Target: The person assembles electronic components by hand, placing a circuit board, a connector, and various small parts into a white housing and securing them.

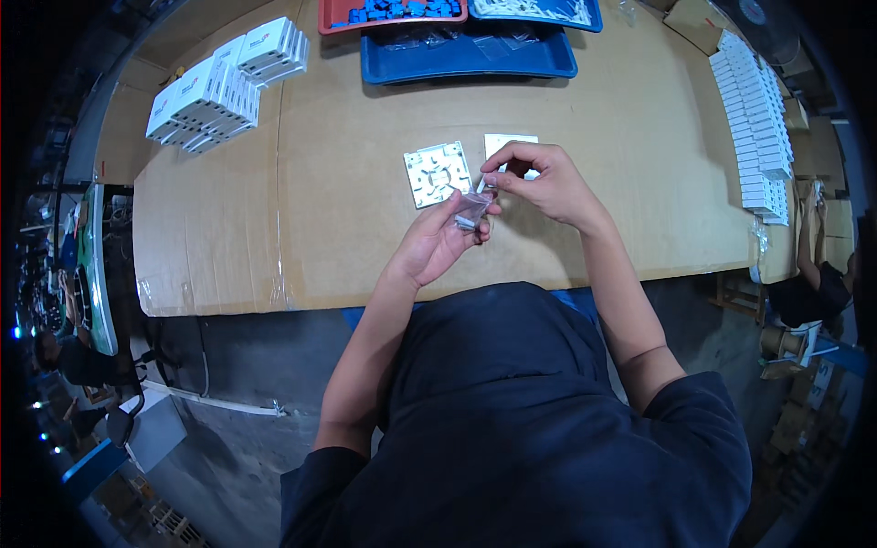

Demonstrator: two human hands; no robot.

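Near the middle of the table, my left hand (431,248) is closed around a small clear plastic bag (472,209), with something small and white showing inside. At the mouth of the bag, my right hand (559,190) pinches a small white piece (481,184) between thumb and forefinger. Just beyond my left hand lies a square white plastic plate (422,172) with a ring and raised clips on its face. A second white panel (509,141) rests behind my right hand, which partly covers it.
Blue trays (470,71) and a red tray (333,25) stand at the far side, holding blue parts, white parts and clear bags. White boxes (215,91) are stacked at the far left. White units (751,128) form a long stack at the right edge. Other people work at both sides.
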